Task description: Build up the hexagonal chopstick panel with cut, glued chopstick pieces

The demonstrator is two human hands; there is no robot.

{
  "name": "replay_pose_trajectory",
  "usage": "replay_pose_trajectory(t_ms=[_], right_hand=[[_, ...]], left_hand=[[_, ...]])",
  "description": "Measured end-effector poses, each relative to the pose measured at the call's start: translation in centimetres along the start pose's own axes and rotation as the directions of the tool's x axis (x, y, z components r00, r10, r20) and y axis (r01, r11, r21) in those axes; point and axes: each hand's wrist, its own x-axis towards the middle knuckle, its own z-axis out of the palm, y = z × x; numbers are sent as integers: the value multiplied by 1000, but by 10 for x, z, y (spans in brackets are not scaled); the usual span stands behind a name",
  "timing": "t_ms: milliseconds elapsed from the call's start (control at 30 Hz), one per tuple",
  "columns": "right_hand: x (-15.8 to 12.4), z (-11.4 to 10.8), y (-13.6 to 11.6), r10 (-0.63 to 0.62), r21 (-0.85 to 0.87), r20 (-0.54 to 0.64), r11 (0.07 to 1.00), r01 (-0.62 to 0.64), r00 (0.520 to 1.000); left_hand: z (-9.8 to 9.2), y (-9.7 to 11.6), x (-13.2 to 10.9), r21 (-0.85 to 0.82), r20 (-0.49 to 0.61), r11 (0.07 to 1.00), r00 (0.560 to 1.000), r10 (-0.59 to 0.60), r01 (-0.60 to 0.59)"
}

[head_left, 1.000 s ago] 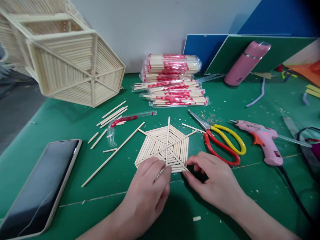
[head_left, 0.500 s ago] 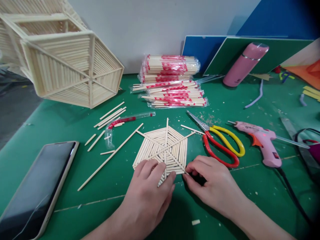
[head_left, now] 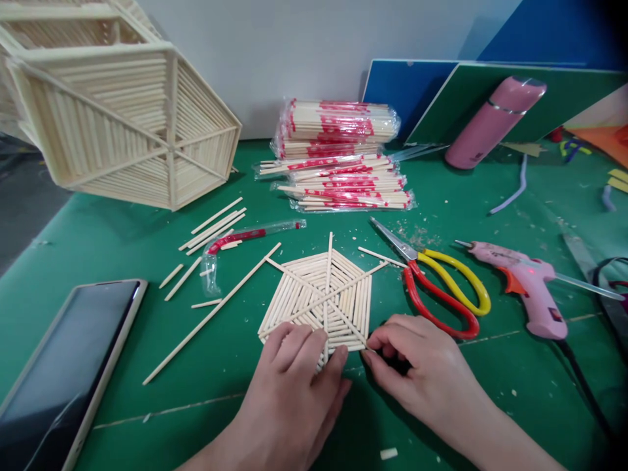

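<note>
Hexagonal wooden-stick panel point(head_left: 343, 294) lies partly under our left hand point(head_left: 292, 376), fingers on near edge; we can't tell if gripping. Our right hand point(head_left: 412, 360) pinches its near-right corner, scissors point(head_left: 412, 258) just beyond.

No readable text, logo point(head_left: 475, 157) on pink flask point(head_left: 495, 121) too blurred

A phone point(head_left: 73, 360) lies well apart from a pink bottle point(head_left: 487, 125).
</note>
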Motion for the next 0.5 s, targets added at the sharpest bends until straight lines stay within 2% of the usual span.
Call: replay_pose_trajectory(t_ms=[133,500], right_hand=[[-2,0,0,8,1,4,1000,-8,1000],[-2,1,0,14,-6,-15,1000,-14,1000]], left_hand=[[1,2,-1,12,-40,1000,999,-7,7],[1,4,-4,22,-60,1000,998,-5,7]])
